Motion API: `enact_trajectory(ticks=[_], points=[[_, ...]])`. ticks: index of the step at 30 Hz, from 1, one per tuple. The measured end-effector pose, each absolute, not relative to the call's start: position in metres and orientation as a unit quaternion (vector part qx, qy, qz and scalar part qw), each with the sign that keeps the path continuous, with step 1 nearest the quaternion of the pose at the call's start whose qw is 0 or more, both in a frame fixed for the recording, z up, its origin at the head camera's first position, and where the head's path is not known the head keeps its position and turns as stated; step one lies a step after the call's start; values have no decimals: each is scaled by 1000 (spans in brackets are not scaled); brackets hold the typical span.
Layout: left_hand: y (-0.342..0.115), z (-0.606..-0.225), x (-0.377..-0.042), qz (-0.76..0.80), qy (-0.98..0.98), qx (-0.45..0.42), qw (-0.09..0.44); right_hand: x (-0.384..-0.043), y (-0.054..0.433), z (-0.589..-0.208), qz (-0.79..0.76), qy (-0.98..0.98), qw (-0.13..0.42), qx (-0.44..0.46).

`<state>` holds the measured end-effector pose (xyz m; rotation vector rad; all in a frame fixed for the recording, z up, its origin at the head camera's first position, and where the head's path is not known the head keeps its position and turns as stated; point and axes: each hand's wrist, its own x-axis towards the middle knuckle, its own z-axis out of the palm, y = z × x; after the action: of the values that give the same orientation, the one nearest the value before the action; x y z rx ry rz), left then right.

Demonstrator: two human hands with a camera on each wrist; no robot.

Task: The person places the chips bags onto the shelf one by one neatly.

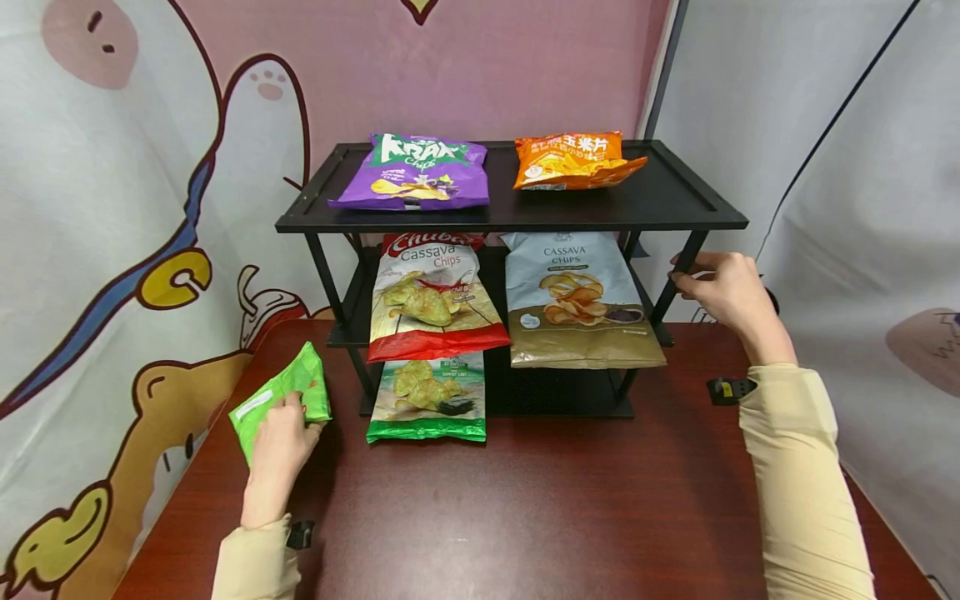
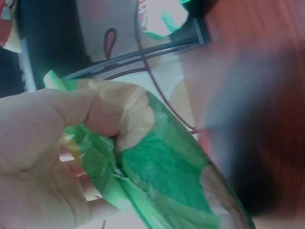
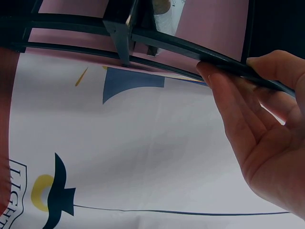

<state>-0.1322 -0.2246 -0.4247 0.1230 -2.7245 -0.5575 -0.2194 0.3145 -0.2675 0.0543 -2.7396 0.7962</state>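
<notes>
A green chip bag [image 1: 305,383] is held in my left hand [image 1: 283,437] above the table's left side. In the left wrist view, the thumb and fingers pinch the bag [image 2: 167,164] along its crumpled edge. My right hand [image 1: 731,296] grips the right front post of the black shelf rack [image 1: 502,218]. Seen from the right wrist, that hand [image 3: 267,124] has its thumb and fingers on either side of a thin dark bar [image 3: 181,45]. The held bag's front is partly hidden by the left hand.
On the top shelf lie a purple chip bag [image 1: 423,175] and an orange one [image 1: 573,162]. Below are a red-and-white cassava chip bag [image 1: 435,300] and a grey-and-gold one [image 1: 577,300]. A green-and-white bag [image 1: 427,400] sits on the lowest shelf. The reddish-brown table [image 1: 540,508] extends in front.
</notes>
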Motion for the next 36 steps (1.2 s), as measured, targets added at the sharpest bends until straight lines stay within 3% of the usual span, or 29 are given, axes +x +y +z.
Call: enact_trajectory(ticks=[6,13,28,36], points=[[-223,-410,-127,-235,-937,81,244,-220,315,-268,278,-950,142,19],[-227,-394,-125,-345,-903,154,204,-219,314,-268,281,-949,139,16],[-234,-390,-121,-480,-808,256,227,-220,314,-268,286,-949,135,15],[-240,-394,-119,-499,-805,273,168,-219,314,-268,285,-949,134,13]])
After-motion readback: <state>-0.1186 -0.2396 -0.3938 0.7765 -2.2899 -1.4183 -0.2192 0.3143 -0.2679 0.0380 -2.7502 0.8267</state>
